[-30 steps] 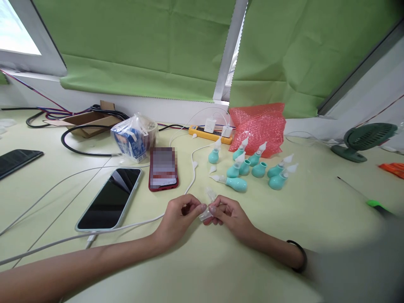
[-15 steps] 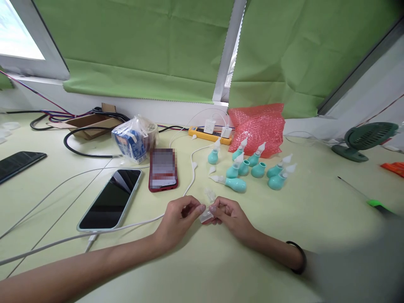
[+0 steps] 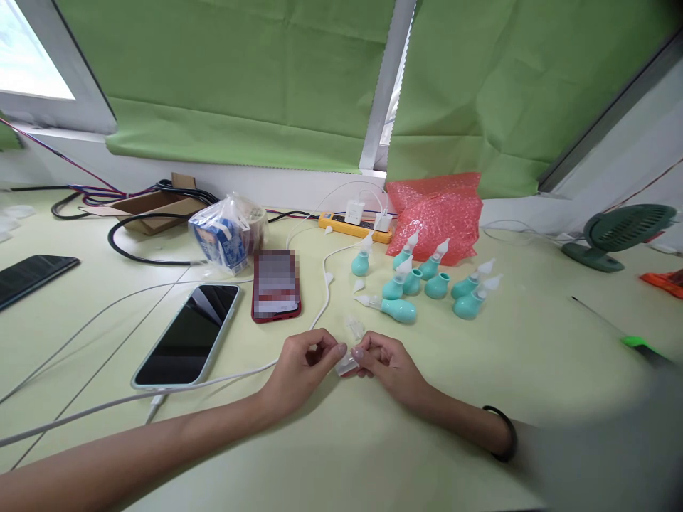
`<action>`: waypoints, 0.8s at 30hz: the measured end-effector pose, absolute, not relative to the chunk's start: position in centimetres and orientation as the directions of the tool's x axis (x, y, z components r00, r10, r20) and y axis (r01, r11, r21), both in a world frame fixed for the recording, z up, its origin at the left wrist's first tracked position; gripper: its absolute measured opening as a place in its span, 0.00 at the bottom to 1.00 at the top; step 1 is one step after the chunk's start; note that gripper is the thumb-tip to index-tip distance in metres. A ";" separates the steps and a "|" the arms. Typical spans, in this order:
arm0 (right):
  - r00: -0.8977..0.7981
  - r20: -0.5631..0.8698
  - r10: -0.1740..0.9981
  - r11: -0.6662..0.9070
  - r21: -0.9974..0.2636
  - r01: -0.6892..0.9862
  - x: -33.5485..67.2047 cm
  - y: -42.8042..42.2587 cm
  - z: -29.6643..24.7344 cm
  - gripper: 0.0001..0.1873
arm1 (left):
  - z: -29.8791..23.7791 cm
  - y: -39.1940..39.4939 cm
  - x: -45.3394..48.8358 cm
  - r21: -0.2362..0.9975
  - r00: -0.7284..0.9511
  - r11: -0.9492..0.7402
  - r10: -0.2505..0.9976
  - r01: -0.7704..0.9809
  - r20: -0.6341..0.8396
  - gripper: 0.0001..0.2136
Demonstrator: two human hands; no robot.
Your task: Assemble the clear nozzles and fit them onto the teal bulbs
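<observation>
A small clear plastic bag (image 3: pixel 346 365) with a reddish lower edge is pinched between my two hands, low over the table. My left hand (image 3: pixel 306 366) is closed, thumb and forefinger together at the bag's upper left corner. From the other side, my right hand (image 3: pixel 392 366) grips the bag between thumb and curled fingers. Just beyond the fingertips lies a small clear plastic piece (image 3: pixel 354 328). Farther back is a teal bulb (image 3: pixel 399 311) with a clear tip, lying on its side. Several more teal bulbs (image 3: pixel 469 304) stand behind it, some with tips and two without.
Left of my hands lie a dark-screened phone (image 3: pixel 186 338), a red-cased phone (image 3: pixel 276 286) and a white cable (image 3: pixel 224 381). At the back are a yellow power strip (image 3: pixel 355 228), a pink bubble-wrap bag (image 3: pixel 435 217) and a bagged blue box (image 3: pixel 227 238). A green fan (image 3: pixel 622 231) stands right.
Both hands stay nearly in place on the small bag. The view has shifted very slightly; nothing on the table has visibly moved.
</observation>
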State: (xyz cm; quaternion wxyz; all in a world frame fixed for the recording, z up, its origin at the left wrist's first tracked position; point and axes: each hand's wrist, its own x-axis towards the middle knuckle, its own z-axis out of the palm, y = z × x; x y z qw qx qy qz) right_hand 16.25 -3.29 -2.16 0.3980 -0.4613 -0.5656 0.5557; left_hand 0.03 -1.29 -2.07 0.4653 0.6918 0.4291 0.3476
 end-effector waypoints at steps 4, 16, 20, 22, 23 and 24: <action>-0.253 -0.061 0.966 -0.039 -0.995 0.090 16.2 -3.3 -2.1 0.18 | -2.0 -1.2 -0.1 0.956 0.419 -0.180 0.905 0.233 0.069 0.12; -0.249 -0.029 0.968 -0.011 -0.997 0.073 16.2 -3.4 -2.0 0.17 | -1.1 -1.2 0.0 0.960 0.473 -0.187 0.879 0.209 0.068 0.12; -0.275 -0.001 0.962 0.016 -0.998 0.061 16.2 -3.5 -2.0 0.15 | -1.0 -1.3 0.0 0.965 0.554 -0.195 0.830 0.173 0.069 0.13; -0.287 0.000 0.958 0.019 -0.998 0.061 16.2 -3.5 -2.0 0.15 | -1.2 -1.3 0.0 0.974 0.568 -0.174 0.820 0.143 0.063 0.12; -0.292 0.002 0.956 0.022 -0.998 0.064 16.2 -3.6 -2.0 0.14 | -1.2 -1.4 0.0 0.976 0.568 -0.172 0.821 0.136 0.065 0.12; -0.297 0.009 0.955 0.030 -0.997 0.067 16.2 -3.6 -2.1 0.14 | -1.3 -1.5 0.0 0.974 0.560 -0.181 0.825 0.136 0.075 0.11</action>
